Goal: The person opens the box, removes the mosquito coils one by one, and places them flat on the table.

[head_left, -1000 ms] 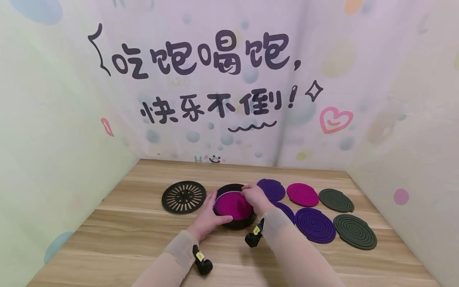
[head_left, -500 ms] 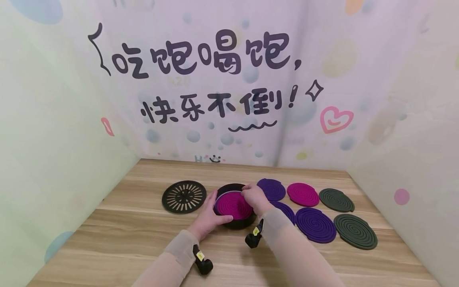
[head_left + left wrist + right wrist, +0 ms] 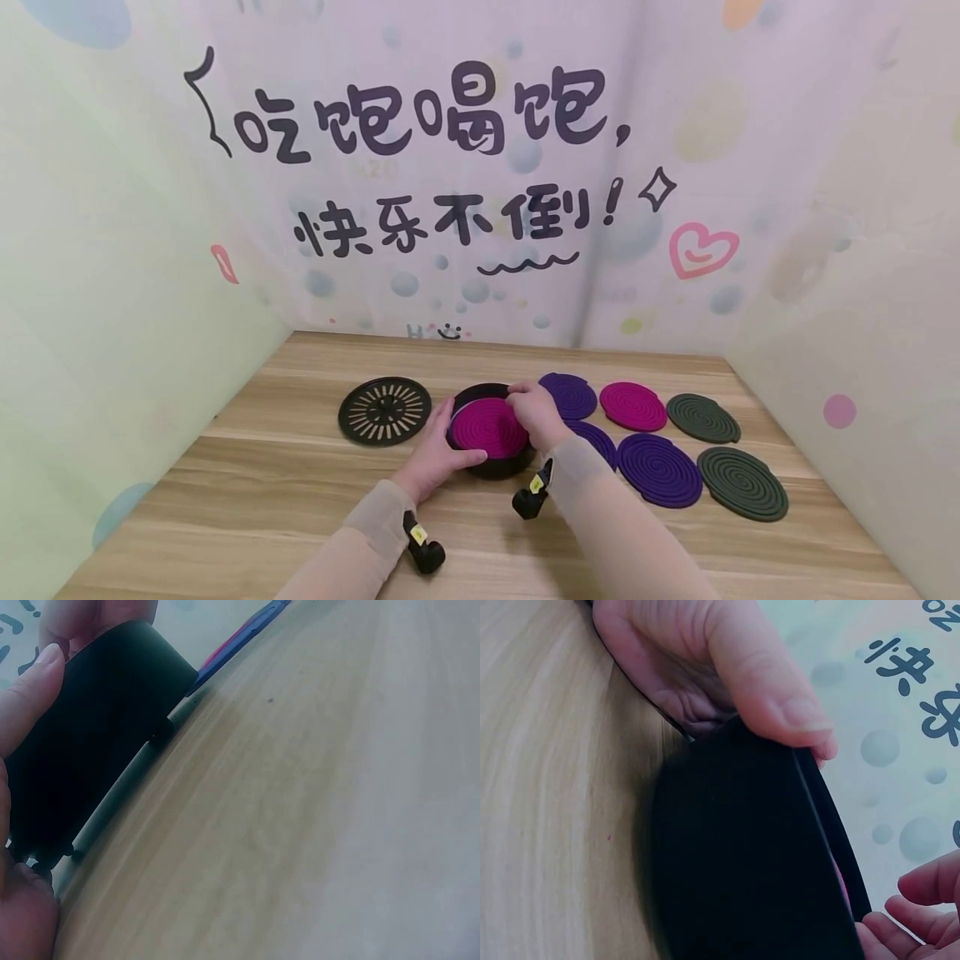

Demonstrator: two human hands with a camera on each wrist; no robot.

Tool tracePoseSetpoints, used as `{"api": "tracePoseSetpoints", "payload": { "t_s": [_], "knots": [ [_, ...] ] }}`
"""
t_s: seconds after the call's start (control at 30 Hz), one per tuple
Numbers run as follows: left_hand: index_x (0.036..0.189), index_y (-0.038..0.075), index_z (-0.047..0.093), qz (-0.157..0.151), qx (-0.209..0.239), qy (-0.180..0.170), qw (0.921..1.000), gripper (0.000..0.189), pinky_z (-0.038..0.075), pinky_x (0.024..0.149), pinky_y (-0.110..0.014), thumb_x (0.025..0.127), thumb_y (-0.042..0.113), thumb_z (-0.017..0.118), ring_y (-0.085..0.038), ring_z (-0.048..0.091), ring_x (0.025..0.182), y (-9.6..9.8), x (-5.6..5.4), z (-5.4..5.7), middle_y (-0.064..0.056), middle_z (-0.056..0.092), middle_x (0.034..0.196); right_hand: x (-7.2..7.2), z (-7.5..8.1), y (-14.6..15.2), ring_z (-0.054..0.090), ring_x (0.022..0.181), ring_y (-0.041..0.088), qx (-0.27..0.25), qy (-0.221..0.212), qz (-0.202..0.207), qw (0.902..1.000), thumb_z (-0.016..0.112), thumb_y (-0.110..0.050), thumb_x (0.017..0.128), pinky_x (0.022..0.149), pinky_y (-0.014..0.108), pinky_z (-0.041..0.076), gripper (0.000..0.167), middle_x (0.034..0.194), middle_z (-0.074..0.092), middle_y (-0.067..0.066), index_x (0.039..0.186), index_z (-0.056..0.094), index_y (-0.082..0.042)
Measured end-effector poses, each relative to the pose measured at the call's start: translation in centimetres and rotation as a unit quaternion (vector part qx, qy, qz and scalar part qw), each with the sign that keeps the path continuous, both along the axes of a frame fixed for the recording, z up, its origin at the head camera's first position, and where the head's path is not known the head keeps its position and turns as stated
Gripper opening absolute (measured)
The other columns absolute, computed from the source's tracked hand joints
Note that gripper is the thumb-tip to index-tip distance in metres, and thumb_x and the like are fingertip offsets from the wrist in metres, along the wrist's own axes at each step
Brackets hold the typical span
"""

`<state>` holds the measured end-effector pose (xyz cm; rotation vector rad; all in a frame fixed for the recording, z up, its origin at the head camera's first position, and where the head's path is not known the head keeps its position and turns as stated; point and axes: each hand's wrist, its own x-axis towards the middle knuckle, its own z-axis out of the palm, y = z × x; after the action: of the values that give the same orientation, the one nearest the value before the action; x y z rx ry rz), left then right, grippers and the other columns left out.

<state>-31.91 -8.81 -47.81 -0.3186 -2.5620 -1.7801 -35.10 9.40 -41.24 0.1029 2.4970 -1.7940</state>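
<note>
A black round coaster holder [image 3: 498, 472] stands mid-table, with a magenta spiral coaster [image 3: 487, 429] inside it. My left hand [image 3: 435, 454] grips the holder's left side, its thumb lying along the front of the rim. From the right, my right hand [image 3: 536, 417] holds the rim with curled fingers and covers that edge of the coaster. In the left wrist view the holder's dark side wall [image 3: 97, 727] fills the space beside the left thumb [image 3: 34, 697]. The right wrist view has the right fingers [image 3: 911, 930] right at the rim, near a thin magenta sliver.
A black slotted disc [image 3: 385, 412] with a central knob lies left of the holder. To its right are several spiral coasters: purple [image 3: 660, 471], another magenta one [image 3: 633, 407] and dark green [image 3: 742, 483]. Printed cloth walls [image 3: 480, 292] border the wooden table [image 3: 247, 500].
</note>
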Motion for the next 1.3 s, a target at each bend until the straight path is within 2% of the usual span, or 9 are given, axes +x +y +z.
{"api": "tracePoseSetpoints", "payload": {
  "t_s": [0.6, 0.7, 0.87, 1.0, 1.13, 1.3],
  "knots": [
    [0.155, 0.011, 0.014, -0.003, -0.008, -0.003, 1.0000, 0.118, 0.016, 0.113, -0.055, 0.068, 0.041, 0.086, -0.035, 0.011, 0.144, -0.20, -0.46, -0.45, -0.013, 0.013, 0.158, 0.06, 0.12, 0.10, 0.047, 0.120, 0.034, -0.039, 0.011, -0.016, 0.9991, 0.052, -0.002, 0.089, 0.099, 0.046, 0.041, 0.039, 0.131, 0.052, 0.022, 0.128, 0.055, 0.005],
    [0.155, 0.012, 0.014, -0.004, -0.011, -0.005, 0.9999, 0.118, 0.016, 0.114, -0.054, 0.068, 0.042, 0.086, -0.035, 0.010, 0.144, -0.20, -0.43, -0.38, -0.013, 0.013, 0.158, 0.06, 0.22, 0.18, 0.048, 0.117, 0.032, -0.030, 0.009, -0.022, 0.9993, 0.053, -0.002, 0.089, 0.095, 0.044, 0.043, 0.039, 0.130, 0.052, 0.021, 0.127, 0.056, 0.005],
    [0.155, 0.012, 0.013, -0.005, -0.012, -0.001, 0.9999, 0.118, 0.017, 0.113, -0.054, 0.068, 0.042, 0.086, -0.035, 0.011, 0.144, -0.23, -0.31, -0.19, -0.013, 0.013, 0.158, -0.09, 0.37, 0.38, 0.048, 0.113, 0.031, 0.015, 0.012, -0.021, 0.9996, 0.053, -0.003, 0.088, 0.091, 0.042, 0.043, 0.035, 0.125, 0.055, 0.020, 0.122, 0.059, 0.006],
    [0.155, 0.011, 0.014, -0.005, -0.013, 0.000, 0.9999, 0.118, 0.018, 0.113, -0.054, 0.067, 0.042, 0.086, -0.035, 0.013, 0.144, -0.29, -0.23, -0.17, -0.013, 0.013, 0.158, -0.19, 0.42, 0.42, 0.048, 0.117, 0.033, 0.025, 0.010, -0.008, 0.9996, 0.054, -0.004, 0.090, 0.096, 0.046, 0.042, 0.034, 0.125, 0.056, 0.021, 0.122, 0.058, 0.007],
    [0.155, 0.011, 0.013, -0.005, -0.013, -0.002, 0.9999, 0.119, 0.017, 0.113, -0.055, 0.067, 0.042, 0.086, -0.036, 0.013, 0.144, -0.28, -0.17, -0.12, -0.014, 0.013, 0.158, -0.09, 0.49, 0.44, 0.046, 0.122, 0.034, 0.001, -0.005, 0.000, 1.0000, 0.054, -0.004, 0.091, 0.102, 0.048, 0.038, 0.037, 0.130, 0.053, 0.021, 0.127, 0.055, 0.005],
    [0.155, 0.012, 0.014, 0.000, -0.015, -0.003, 0.9999, 0.118, 0.017, 0.113, -0.054, 0.067, 0.042, 0.086, -0.035, 0.012, 0.144, -0.19, -0.14, -0.17, -0.012, 0.013, 0.158, 0.01, 0.56, 0.56, 0.047, 0.122, 0.033, -0.009, -0.005, 0.006, 0.9999, 0.055, -0.004, 0.091, 0.103, 0.049, 0.038, 0.041, 0.130, 0.053, 0.020, 0.131, 0.053, 0.003]
  ]
}}
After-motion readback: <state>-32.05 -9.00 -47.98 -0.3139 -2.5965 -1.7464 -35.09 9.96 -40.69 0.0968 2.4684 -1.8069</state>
